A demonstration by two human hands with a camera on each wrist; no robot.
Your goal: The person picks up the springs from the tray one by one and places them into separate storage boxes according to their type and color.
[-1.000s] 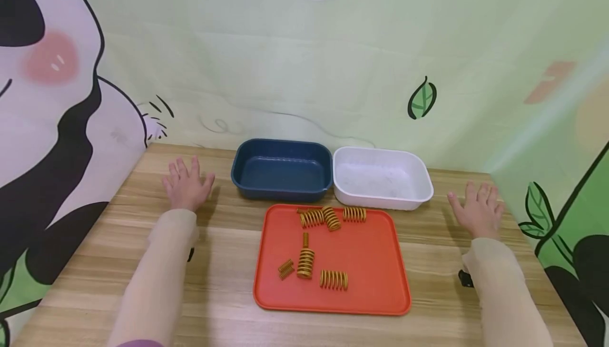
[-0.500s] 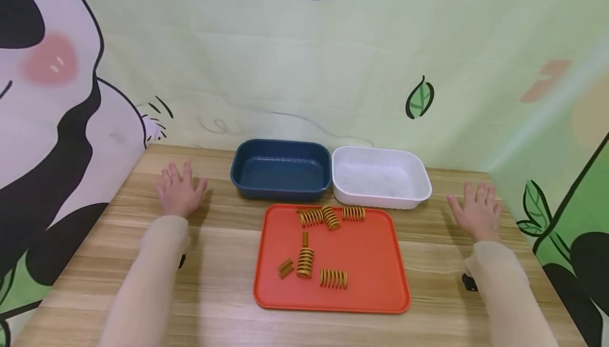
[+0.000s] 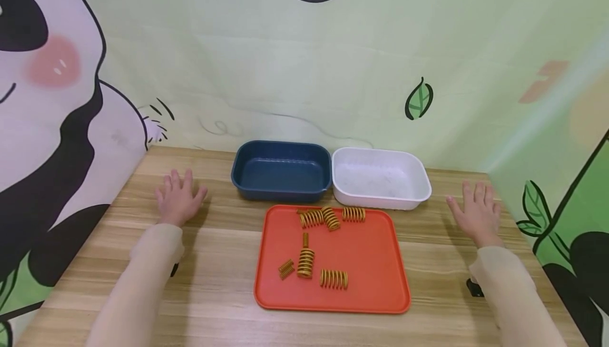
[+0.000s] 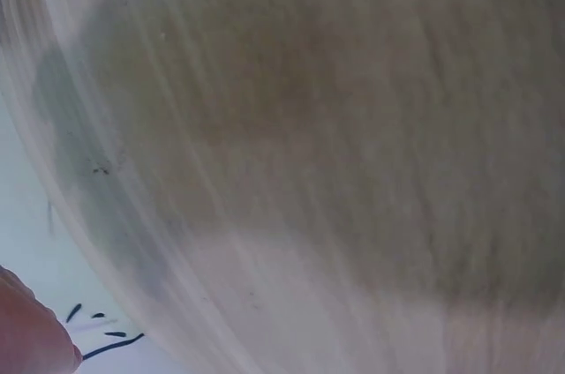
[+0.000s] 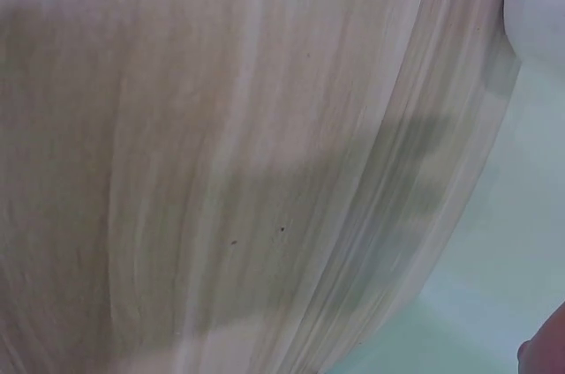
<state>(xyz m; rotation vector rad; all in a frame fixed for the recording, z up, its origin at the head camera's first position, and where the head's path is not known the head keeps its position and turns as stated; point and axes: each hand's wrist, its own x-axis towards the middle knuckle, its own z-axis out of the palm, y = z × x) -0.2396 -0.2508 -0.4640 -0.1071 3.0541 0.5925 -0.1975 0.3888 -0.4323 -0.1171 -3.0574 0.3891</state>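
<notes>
My left hand (image 3: 178,201), fingers spread and holding nothing, is over the wooden table left of a dark blue bin. On the far right my right hand (image 3: 477,216) is likewise spread, with nothing in it. Between them lies a red tray (image 3: 366,262) bearing several brass-coloured coil springs. A thick spring (image 3: 334,279) lies near the front, another (image 3: 306,263) touches or nearly touches a thin spring (image 3: 305,239), and a small pair-like piece (image 3: 286,269) is at left. More springs (image 3: 311,218) cluster along the back rim. In the wrist views mostly tabletop and hand shadows appear.
Behind the tray, the blue bin (image 3: 280,194) and a white bin (image 3: 380,202) stand side by side near the wall. A printed cloth (image 3: 285,72) covers the wall behind the table (image 3: 223,283). The white bin's corner (image 5: 540,12) also shows in the right wrist view.
My left hand has shifted a little left and back toward me. The right hand has barely moved, its forearm slightly rightward. The springs, tray and bins have stayed in place.
</notes>
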